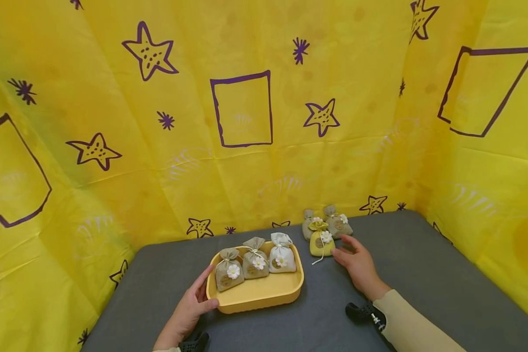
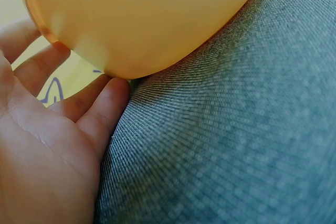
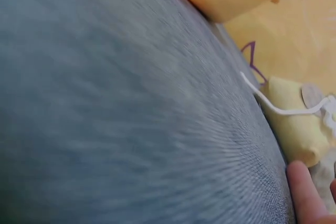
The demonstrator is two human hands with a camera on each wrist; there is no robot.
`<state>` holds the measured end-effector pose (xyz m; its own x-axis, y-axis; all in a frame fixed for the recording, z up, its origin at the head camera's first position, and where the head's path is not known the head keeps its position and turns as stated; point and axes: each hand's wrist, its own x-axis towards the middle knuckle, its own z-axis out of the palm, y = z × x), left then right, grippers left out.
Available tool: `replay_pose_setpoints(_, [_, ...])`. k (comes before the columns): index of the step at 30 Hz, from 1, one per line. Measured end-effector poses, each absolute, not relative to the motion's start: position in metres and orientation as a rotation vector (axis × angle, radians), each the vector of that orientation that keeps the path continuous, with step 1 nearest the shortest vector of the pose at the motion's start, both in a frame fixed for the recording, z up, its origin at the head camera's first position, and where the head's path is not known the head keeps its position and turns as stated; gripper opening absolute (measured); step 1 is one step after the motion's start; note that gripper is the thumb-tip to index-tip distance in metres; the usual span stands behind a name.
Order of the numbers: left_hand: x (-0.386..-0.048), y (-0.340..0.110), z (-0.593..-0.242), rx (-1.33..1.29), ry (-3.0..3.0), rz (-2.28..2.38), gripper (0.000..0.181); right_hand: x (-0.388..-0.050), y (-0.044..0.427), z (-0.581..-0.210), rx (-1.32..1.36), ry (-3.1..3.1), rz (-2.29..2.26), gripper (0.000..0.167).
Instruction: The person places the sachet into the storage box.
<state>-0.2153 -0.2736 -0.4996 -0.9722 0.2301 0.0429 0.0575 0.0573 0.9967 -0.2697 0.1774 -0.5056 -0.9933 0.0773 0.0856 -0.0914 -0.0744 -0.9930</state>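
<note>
A shallow yellow tray (image 1: pixel 257 291) stands on the table, with two grey-beige drawstring pouches (image 1: pixel 224 281) and a white one (image 1: pixel 286 265) standing along its back. My left hand (image 1: pixel 187 308) holds the tray's left end, its thumb by the front corner and fingers along the side. To the right of the tray, a yellow drawstring pouch (image 1: pixel 316 248) with a white flower stands before two more grey-beige pouches (image 1: pixel 338 226). Beside the yellow pouch's right side is my right hand (image 1: pixel 360 268), fingers apart; in the right wrist view a fingertip (image 3: pixel 300 174) meets or nearly meets its lower corner.
Dark grey cloth covers the table (image 1: pixel 334 322). A yellow curtain (image 1: pixel 246 186) with starfish drawings hangs behind the table and along both sides, close behind the pouches at the back edge. The yellow pouch's white cord (image 1: pixel 318 261) trails onto the cloth.
</note>
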Motion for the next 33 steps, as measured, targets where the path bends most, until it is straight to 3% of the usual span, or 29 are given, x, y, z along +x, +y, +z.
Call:
replay_pose_setpoints(8, [-0.219,-0.274,-0.499,0.325,2.169,2.065,0.088,-0.289,0.178,-0.506,0.058,-2.146,2.176,0.07])
replay_pose_setpoints(19, [-0.217,-0.274,-0.499,0.323,2.185,2.058,0.088,-0.301,0.176,-0.503,0.216,-2.553,1.696,0.077])
replay_pose_setpoints(33, [-0.215,-0.273,-0.499,0.268,2.205,2.03,0.086,-0.303,0.176,-0.506,0.264,-2.558,1.652,0.05])
